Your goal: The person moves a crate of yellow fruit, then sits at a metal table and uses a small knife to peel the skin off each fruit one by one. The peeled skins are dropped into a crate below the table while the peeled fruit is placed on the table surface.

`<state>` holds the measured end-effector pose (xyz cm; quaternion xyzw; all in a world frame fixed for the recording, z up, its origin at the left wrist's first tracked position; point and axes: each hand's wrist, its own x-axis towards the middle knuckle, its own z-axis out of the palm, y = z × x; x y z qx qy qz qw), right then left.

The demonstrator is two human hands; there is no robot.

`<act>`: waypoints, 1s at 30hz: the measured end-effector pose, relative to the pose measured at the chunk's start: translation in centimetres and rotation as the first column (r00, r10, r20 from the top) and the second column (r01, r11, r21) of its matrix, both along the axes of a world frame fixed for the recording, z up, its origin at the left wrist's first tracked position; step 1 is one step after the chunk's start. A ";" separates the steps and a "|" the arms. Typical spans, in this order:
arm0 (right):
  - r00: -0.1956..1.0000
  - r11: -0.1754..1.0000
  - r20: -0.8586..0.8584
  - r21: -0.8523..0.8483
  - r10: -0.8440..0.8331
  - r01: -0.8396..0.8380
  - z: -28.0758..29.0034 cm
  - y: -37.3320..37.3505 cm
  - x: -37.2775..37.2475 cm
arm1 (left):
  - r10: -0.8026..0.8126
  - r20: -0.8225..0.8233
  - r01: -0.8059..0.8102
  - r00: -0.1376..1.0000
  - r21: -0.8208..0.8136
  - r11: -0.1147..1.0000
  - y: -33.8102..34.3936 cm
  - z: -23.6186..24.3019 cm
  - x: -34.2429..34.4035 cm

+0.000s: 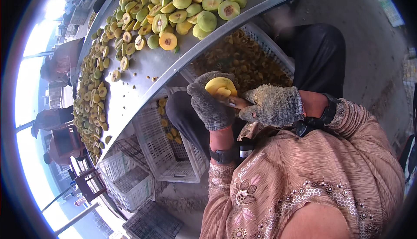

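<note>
My left hand (211, 102), in a worn grey knit glove, is closed around a yellow stone fruit (221, 87), perhaps a peach, with its cut flesh showing. Close against it on the right, my right hand (274, 106), gloved the same way, has its fingers curled. From those fingers a narrow brownish piece reaches to the fruit's lower edge; whether it is a bare fingertip or a small tool's handle cannot be made out. Both hands are above my lap, just below the edge of a metal table (143, 80). Halved green-yellow fruit (167, 41) is heaped on it, some with pits showing.
Beneath the table edge stands a crate (267, 43) of brownish fruit pieces. A white crate (171, 176) with some yellow pieces is by my left knee, beside another crate (126, 176) and a dark one (153, 221). Other people (65, 61) sit along the table's far left.
</note>
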<state>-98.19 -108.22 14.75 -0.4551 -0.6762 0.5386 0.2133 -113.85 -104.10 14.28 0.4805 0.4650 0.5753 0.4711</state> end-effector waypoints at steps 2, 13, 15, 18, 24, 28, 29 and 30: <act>0.996 0.993 0.083 -0.113 -0.012 0.021 0.5 0.1 0.0 | -0.018 -0.226 0.045 0.974 0.118 0.992 -0.2 0.4 -0.1; 0.629 0.520 -0.678 -0.719 -0.380 -0.461 0.4 -1.4 2.4 | -0.197 0.177 0.210 0.964 -0.061 0.976 -0.4 -2.6 -0.3; 0.553 0.466 -0.707 -0.706 -0.440 -0.533 0.2 -1.5 2.2 | -0.130 0.377 0.205 0.917 -0.164 0.965 -0.5 -3.2 -0.1; 0.522 0.490 -0.739 -0.673 -0.426 -0.554 -0.1 -1.6 2.0 | -0.164 0.349 0.212 0.923 -0.104 0.972 -0.2 -3.8 0.0; 0.835 0.772 -0.453 -0.633 -0.313 -0.054 -1.3 -1.3 2.4 | 0.015 0.506 0.142 0.862 -0.271 0.952 1.1 -3.9 -0.3; 0.859 0.842 -0.426 -0.539 -0.286 0.013 -3.0 0.1 2.7 | -0.045 0.574 0.202 0.818 -0.213 0.956 1.3 -2.9 -1.5; 0.907 0.911 -0.344 -0.402 -0.244 0.092 -3.4 0.6 2.3 | -0.021 0.594 0.183 0.804 -0.215 0.959 1.5 -2.6 -1.9; 0.942 0.956 -0.255 -0.248 -0.217 0.154 -3.8 0.9 2.1 | 0.039 0.604 0.151 0.796 -0.260 0.954 1.7 -2.6 -2.3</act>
